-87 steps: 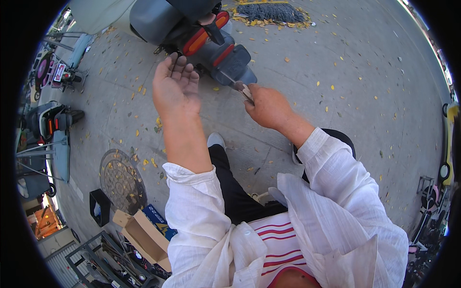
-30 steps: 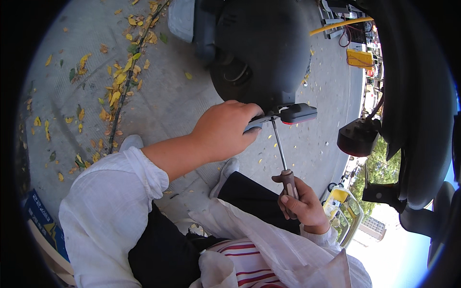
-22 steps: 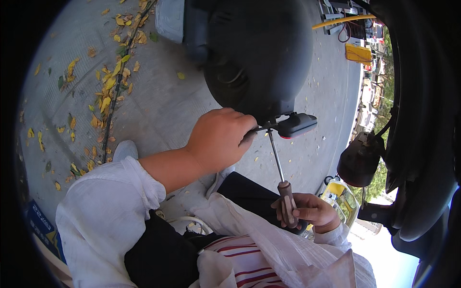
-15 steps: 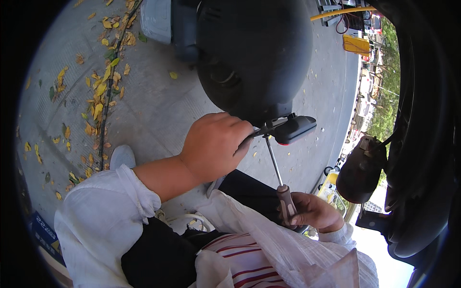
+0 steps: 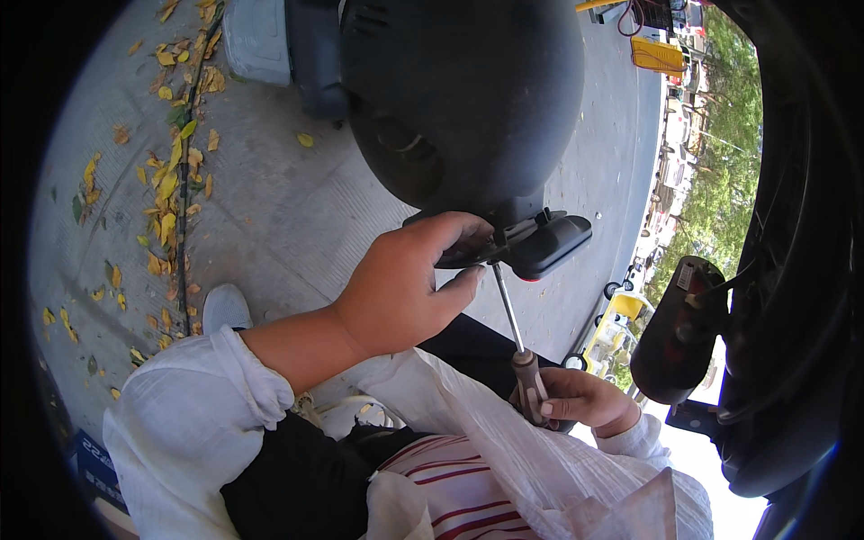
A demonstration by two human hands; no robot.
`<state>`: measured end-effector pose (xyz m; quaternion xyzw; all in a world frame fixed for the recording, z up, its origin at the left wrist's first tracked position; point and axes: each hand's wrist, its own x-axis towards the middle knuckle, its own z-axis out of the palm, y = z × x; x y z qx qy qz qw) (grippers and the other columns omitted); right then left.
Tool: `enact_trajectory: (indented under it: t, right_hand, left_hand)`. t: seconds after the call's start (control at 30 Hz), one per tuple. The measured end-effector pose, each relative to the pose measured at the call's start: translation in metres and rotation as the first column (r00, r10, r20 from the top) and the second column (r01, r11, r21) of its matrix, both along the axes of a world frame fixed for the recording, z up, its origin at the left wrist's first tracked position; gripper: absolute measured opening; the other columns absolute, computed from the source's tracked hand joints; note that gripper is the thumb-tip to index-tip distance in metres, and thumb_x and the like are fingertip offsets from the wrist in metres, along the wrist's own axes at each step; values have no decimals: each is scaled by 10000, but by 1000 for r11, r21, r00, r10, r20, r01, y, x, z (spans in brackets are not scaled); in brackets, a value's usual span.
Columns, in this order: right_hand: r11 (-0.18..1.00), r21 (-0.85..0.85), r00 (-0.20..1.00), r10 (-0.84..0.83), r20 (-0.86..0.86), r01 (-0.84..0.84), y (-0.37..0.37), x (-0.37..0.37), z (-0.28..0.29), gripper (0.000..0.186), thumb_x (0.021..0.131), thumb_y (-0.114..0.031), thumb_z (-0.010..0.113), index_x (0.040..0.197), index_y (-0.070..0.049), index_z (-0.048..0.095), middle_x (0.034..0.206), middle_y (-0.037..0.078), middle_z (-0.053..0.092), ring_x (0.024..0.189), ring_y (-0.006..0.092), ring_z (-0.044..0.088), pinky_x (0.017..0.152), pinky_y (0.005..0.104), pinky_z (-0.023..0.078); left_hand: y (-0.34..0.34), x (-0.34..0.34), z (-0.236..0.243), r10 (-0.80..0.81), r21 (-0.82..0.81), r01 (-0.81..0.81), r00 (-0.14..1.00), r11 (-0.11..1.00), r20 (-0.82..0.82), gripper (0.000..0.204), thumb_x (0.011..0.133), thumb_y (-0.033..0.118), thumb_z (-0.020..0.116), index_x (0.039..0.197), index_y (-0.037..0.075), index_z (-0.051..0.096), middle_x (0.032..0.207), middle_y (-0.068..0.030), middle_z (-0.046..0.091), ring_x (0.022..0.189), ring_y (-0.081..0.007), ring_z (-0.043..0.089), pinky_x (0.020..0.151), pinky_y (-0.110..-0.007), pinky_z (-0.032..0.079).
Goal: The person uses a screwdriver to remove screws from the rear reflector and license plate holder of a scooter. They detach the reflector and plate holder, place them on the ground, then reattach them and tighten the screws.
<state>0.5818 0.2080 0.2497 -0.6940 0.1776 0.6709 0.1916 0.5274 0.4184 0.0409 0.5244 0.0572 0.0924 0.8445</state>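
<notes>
A large black rounded shell (image 5: 468,99) fills the upper middle. Below its lower end sits a small black housing (image 5: 553,247) with a bit of red on its underside. My left hand (image 5: 400,288) is closed around the dark flat bracket (image 5: 459,261) beside that housing, thumb below and fingers above. Wrapped around the brown handle of a screwdriver (image 5: 531,382) is my right hand (image 5: 580,396). The screwdriver's metal shaft slants up to the bracket, next to my left fingertips. Its tip is hidden there.
Yellow leaves (image 5: 166,198) lie along a dark cable (image 5: 186,180) on the grey paving (image 5: 270,216). A pale grey box (image 5: 256,40) stands at the upper left. On the right hangs a dark oval mirror-like part (image 5: 679,333). Behind are a yellow cart (image 5: 616,319) and trees (image 5: 724,135).
My left thumb and fingers have spread from a tighter grip, with the bracket now visible between them. The screwdriver stays at the bracket, its handle slightly farther left. The view has shifted a little.
</notes>
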Motion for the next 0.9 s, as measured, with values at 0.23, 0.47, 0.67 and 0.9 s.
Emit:
enact_trajectory:
  t: [0.23, 0.47, 0.67, 0.9]
  right_hand:
    - [998, 55, 1000, -16, 12, 16, -16, -4, -7, 527, 841, -138, 704, 1252, 54, 437, 1026, 75, 584, 904, 151, 528, 855, 295, 421]
    - [997, 36, 994, 59, 89, -63, -9, -11, 0, 564, 823, -148, 731, 1260, 33, 425, 1011, 58, 572, 916, 138, 511, 846, 291, 415]
    - [995, -22, 994, -100, 44, 101, 2, -16, 1, 514, 814, -142, 736, 1200, 48, 453, 964, 60, 552, 896, 131, 501, 824, 294, 410]
    - [907, -305, 925, 347, 154, -289, 15, -22, 5, 507, 771, -160, 793, 1131, 18, 483, 917, 53, 550, 876, 114, 497, 787, 294, 411]
  left_hand:
    - [10, 0, -5, -56, 108, 52, 998, 993, 35, 282, 818, 117, 659, 1078, 14, 625, 1007, -160, 663, 908, -309, 648, 795, -372, 516]
    - [16, 1, -5, -104, 90, 100, 994, 991, 35, 316, 809, 66, 660, 1111, -17, 621, 1023, -171, 658, 938, -256, 656, 825, -332, 502]
    - [18, 2, -4, -116, 99, 111, 993, 989, 37, 317, 800, 58, 661, 1105, -15, 617, 1020, -175, 656, 933, -270, 656, 824, -334, 503]
    - [20, 2, -4, -115, 128, 110, 993, 986, 30, 335, 798, 58, 663, 1120, -12, 603, 1010, -173, 655, 923, -280, 659, 816, -343, 507]
